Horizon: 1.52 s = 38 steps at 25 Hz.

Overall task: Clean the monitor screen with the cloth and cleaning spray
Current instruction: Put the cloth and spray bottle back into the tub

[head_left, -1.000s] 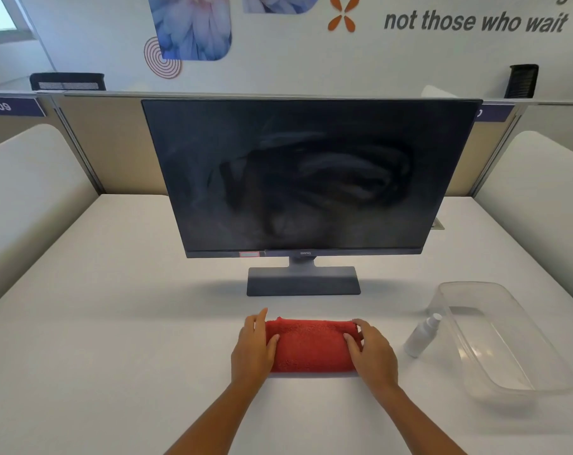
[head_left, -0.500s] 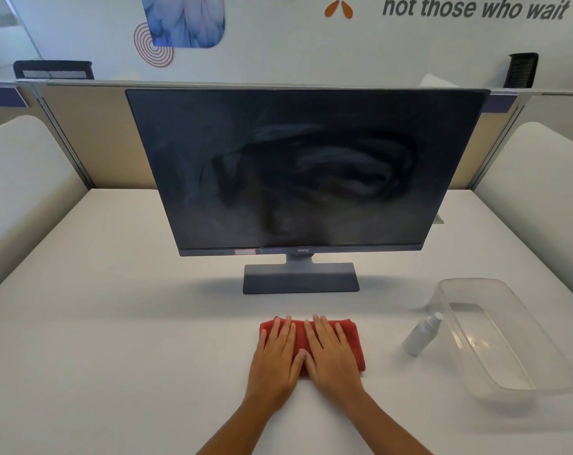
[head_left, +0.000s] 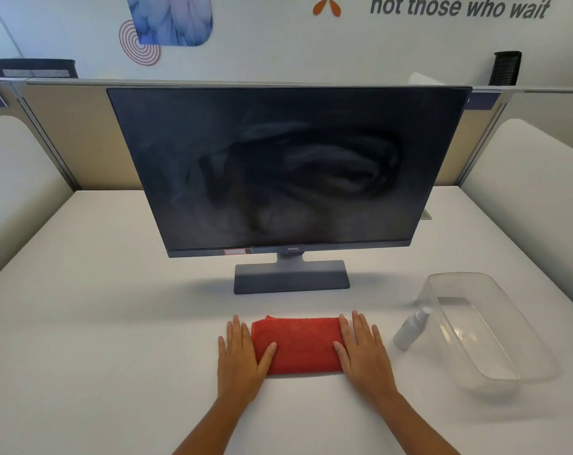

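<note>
Hands lie flat on the counter (head_left: pixel 98 323), one at each end of the red cloth (head_left: pixel 296 346). The left hand (head_left: pixel 241 359) rests palm down with fingers straight and together, its thumb spread out over the cloth's left edge. The right hand (head_left: pixel 364 354) mirrors it, palm down, fingers extended, thumb lying on the cloth's right edge. Neither hand grips anything; both are open and pressed flat. The cloth is folded into a rectangle and lies between the hands.

Just right of the right hand a small white spray bottle (head_left: pixel 411 328) stands tilted, its top leaning toward, and possibly touching, the near wall of a clear plastic tub (head_left: pixel 508 372); the transparent wall makes contact hard to judge. The tub sits further right, beyond the bottle.

Straight ahead of the hands, past the cloth, the monitor (head_left: pixel 288 165) stands upright on its flat dark base (head_left: pixel 291 277). Its screen is off and dark, with hazy grey smears swirling across the middle and right part.
</note>
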Tool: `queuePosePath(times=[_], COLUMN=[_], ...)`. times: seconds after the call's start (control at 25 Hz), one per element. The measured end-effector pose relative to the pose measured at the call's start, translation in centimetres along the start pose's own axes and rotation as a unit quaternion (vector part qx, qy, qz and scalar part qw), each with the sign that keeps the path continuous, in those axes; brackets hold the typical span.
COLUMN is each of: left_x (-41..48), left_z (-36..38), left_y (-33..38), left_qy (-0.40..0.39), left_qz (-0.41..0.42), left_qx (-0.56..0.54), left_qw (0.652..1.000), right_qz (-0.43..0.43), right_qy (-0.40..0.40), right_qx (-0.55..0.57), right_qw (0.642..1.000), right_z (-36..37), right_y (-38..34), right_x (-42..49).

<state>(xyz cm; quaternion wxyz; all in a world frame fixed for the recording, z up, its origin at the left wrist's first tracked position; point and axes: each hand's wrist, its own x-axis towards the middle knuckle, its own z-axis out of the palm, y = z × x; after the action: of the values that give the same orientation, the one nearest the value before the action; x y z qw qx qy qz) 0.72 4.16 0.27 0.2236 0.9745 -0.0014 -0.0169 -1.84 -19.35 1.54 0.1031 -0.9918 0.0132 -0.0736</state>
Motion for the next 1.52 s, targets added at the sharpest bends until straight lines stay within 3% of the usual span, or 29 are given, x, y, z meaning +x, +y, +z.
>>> queuePosePath(times=[0.12, 0.32, 0.44, 0.56, 0.76, 0.88, 0.96, 1.12, 1.28, 1.36, 1.52], left_x=[0.1, -0.2, -0.7, -0.5, 0.1, 0.5, 0.4, 0.0, -0.4, -0.7, -1.4], left_z=[-0.7, -1.7, -3.0, -4.0, -6.2, -6.7, -6.2, -3.7, -1.2, -0.4, 0.8], left_y=[0.4, 2.3, 4.0, 5.6, 8.4, 8.9, 8.5, 6.8, 4.6, 3.6, 2.2], left_qy=[0.002, 0.004, -0.003, -0.010, -0.051, -0.055, -0.044, -0.038, -0.048, -0.031, -0.007], left_qz=[0.004, 0.000, -0.001, -0.027, -0.080, -0.082, -0.069, -0.033, 0.001, 0.024, 0.083], left_qx=[-0.039, -0.118, -0.158, -0.225, -0.435, -0.510, -0.486, -0.347, -0.246, -0.186, -0.080], left_qw=[0.999, 0.993, 0.987, 0.974, 0.895, 0.854, 0.870, 0.936, 0.968, 0.982, 0.993], right_qz=[-0.003, -0.157, -0.192, -0.174, -0.118, -0.020, 0.054, 0.156, 0.206, 0.232, 0.255], right_qy=[0.030, 0.070, 0.067, 0.081, 0.127, 0.103, 0.120, 0.202, 0.311, 0.371, 0.437], right_qx=[0.017, 0.044, 0.045, 0.068, 0.184, 0.308, 0.378, 0.521, 0.552, 0.504, 0.223], right_qw=[0.999, 0.984, 0.978, 0.979, 0.968, 0.946, 0.917, 0.814, 0.745, 0.744, 0.833], right_z=[-0.5, 0.8, 1.3, 0.9, -2.1, -6.1, -9.1, -15.8, -20.8, -21.9, -20.9], right_y=[-0.7, -4.0, -5.6, -6.5, -6.7, -6.2, -5.2, -0.6, 6.0, 9.2, 14.1], right_x=[0.0, -1.7, -2.3, -2.2, -0.8, 0.7, 1.8, 3.0, 2.6, 2.1, 0.6])
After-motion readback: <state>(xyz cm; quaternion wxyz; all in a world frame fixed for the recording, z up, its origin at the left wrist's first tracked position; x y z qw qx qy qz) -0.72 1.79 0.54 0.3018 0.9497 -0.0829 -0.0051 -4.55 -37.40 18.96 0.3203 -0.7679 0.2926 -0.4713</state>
